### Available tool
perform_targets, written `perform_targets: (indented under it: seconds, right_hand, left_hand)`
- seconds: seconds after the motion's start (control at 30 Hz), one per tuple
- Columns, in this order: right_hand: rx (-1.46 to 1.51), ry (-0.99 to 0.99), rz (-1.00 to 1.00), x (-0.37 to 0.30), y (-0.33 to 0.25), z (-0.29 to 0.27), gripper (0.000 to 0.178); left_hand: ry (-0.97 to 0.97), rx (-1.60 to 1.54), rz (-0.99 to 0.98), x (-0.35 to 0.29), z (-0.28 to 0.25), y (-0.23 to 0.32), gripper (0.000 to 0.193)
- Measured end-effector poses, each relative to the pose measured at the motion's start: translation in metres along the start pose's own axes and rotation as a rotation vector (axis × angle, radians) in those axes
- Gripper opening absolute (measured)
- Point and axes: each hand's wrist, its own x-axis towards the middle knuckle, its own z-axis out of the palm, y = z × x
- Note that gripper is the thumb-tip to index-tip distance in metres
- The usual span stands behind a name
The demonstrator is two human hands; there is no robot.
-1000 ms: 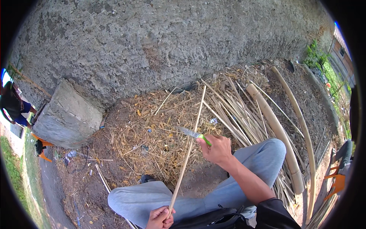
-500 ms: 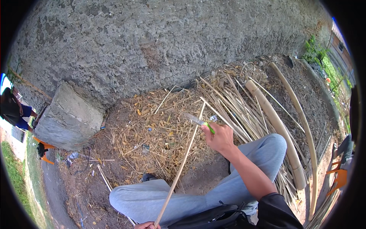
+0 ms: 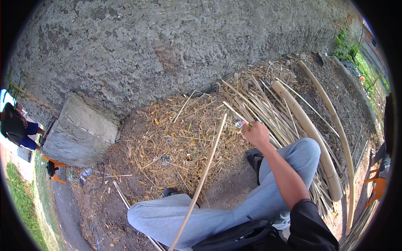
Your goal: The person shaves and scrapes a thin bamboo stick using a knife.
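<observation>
While right fingers (image 3: 248, 133) grip knife (image 3: 250, 125), strip (image 3: 205, 172) slants left, apart.

Pale strip (image 3: 206, 171), its lower end cut off below, green knife handle (image 3: 250, 125) mostly hidden in right hand (image 3: 256, 134), person (image 3: 16, 125) cropped at left.

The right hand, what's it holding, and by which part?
The right hand seems to hold a green-handled knife by its handle; only a bit of green peeks out of the fist, and the blade can't be made out.
</observation>
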Motion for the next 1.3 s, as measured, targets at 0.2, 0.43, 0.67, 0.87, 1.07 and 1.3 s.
perform_targets:
  seconds: [0.2, 0.43, 0.67, 0.87, 1.07, 1.3]
  right_hand:
    - [0.186, -0.410, -0.005, -0.035, -0.028, 0.012, 0.055]
    - [-0.568, -0.758, -0.453, -0.082, -0.014, 0.019, 0.051]
    - [0.152, -0.269, -0.368, -0.075, -0.057, -0.024, 0.032]
    - [0.392, -0.057, -0.612, -0.086, -0.063, -0.029, 0.027]
    - [0.447, 0.001, -0.763, -0.098, -0.068, -0.026, 0.028]
    - [0.110, 0.056, -1.026, -0.091, -0.052, -0.021, 0.043]
  left_hand:
    - [0.129, 0.079, 0.129, 0.022, 0.002, -0.009, 0.027]
    - [0.196, 0.262, 0.366, 0.061, 0.004, -0.010, 0.019]
    - [0.465, 0.781, 0.356, 0.057, 0.003, 0.029, 0.031]
    - [0.544, 1.236, 0.506, 0.052, 0.006, 0.067, 0.029]
    - [0.493, 1.462, 0.777, 0.057, 0.017, 0.098, 0.025]
    - [0.517, 1.625, 0.975, 0.063, 0.031, 0.138, 0.029]
